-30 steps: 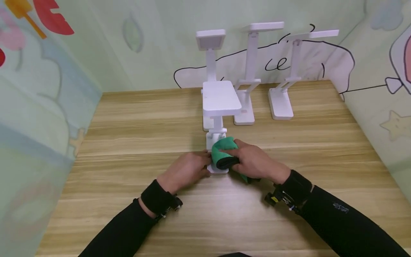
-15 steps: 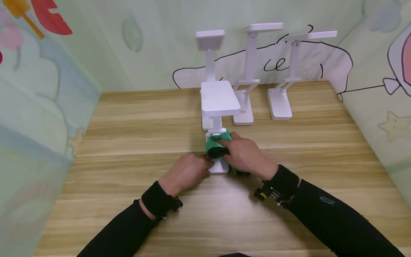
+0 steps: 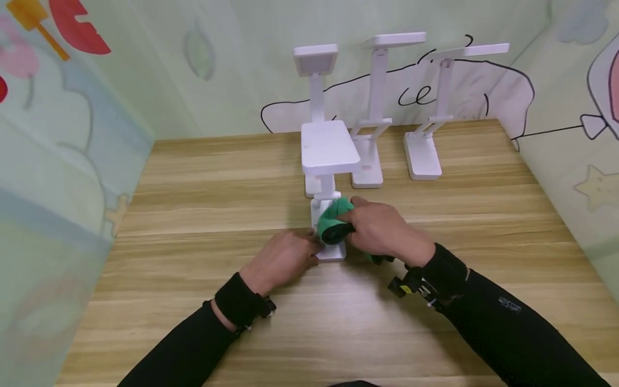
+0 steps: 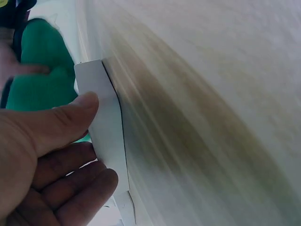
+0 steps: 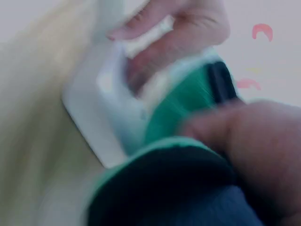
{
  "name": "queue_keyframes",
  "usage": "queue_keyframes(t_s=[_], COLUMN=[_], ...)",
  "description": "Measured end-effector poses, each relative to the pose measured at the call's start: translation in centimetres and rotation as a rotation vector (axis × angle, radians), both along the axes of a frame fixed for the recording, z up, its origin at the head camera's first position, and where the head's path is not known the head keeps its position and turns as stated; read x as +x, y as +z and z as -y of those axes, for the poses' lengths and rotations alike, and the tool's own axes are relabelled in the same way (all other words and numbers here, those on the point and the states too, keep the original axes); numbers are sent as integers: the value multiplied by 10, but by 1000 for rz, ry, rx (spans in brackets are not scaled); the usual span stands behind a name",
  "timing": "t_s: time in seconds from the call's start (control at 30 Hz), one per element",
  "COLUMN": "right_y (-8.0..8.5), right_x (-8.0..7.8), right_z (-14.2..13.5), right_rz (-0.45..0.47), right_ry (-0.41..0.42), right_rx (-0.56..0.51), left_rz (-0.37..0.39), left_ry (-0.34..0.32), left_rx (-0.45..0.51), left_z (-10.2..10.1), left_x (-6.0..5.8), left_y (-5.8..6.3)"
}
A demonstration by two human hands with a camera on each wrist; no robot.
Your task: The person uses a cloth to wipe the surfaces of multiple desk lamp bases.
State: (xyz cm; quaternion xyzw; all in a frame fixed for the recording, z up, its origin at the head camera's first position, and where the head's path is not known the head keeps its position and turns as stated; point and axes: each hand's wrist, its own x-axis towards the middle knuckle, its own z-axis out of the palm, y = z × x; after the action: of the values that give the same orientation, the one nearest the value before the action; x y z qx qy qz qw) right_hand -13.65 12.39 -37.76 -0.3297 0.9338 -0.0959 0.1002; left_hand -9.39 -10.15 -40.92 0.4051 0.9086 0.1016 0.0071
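A white desk lamp [image 3: 331, 146] stands at the middle of the table, its flat head raised over its base. My left hand [image 3: 285, 255] grips the left edge of the base; in the left wrist view, the thumb and fingers lie along the side of the lamp base [image 4: 106, 122]. My right hand [image 3: 382, 226] holds a folded cloth [image 3: 333, 212], green with a black underside, over the top of the base near the stem. Part of the cloth hangs below that hand. The right wrist view is blurred, with the green cloth [image 5: 183, 103] close against the base.
Directly behind this lamp stands another white lamp [image 3: 316, 59], its base partly hidden. Two more, a middle lamp [image 3: 368, 166] and a right lamp [image 3: 423, 156], stand toward the back of the wooden table [image 3: 208, 183]. A wall [image 3: 232, 64] printed with cartoons rises behind.
My right hand has moved the cloth up the base toward the stem and left, then slightly back right. The left hand keeps its place on the base.
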Motion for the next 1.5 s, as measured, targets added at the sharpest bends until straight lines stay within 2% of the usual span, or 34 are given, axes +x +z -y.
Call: queue_keyframes(t_s=[0.07,0.13,0.23,0.37,0.43,0.47,0.6,0.7,0.87,0.97,1.17,1.23,1.4,1.5], right_y=[-7,-15,-21,-17,-15,-14,-19,-26,-29,-28,-20,-17,-23,-29], right_x=[0,1,4,6,3,2,-8,-9,-3,4,17,17,11,13], right_z=[5,6,-4,-26,-34,-36,-35,-28,-25,-29,-41,-42,-31,-26], right_rz=[-42,-55,1,138,163,146,16,-32,-35,-10,148,164,51,27], right_ry=[-36,-26,62,177,169,151,54,27,62,111,217,205,102,100], right_rx=[-19,-48,-91,-114,-116,-119,-109,-76,-70,-88,-134,-156,-155,-142], left_rz=[-1,10,8,-17,-34,-31,-18,-10,-18,-23,-22,-22,-37,-43], left_ry=[9,26,37,22,11,7,11,13,7,4,8,14,15,16], left_rx=[-10,-8,7,21,17,16,4,-10,-5,17,64,60,36,26], left_z=[-1,-3,-5,-4,-3,-3,-3,-3,-3,-2,-2,-1,-2,-2], left_x=[1,2,2,2,1,1,0,-1,-1,-1,-1,-1,-1,-1], left_y=[0,0,-1,-2,-3,-3,-3,-3,-2,-3,-3,-2,-1,-2])
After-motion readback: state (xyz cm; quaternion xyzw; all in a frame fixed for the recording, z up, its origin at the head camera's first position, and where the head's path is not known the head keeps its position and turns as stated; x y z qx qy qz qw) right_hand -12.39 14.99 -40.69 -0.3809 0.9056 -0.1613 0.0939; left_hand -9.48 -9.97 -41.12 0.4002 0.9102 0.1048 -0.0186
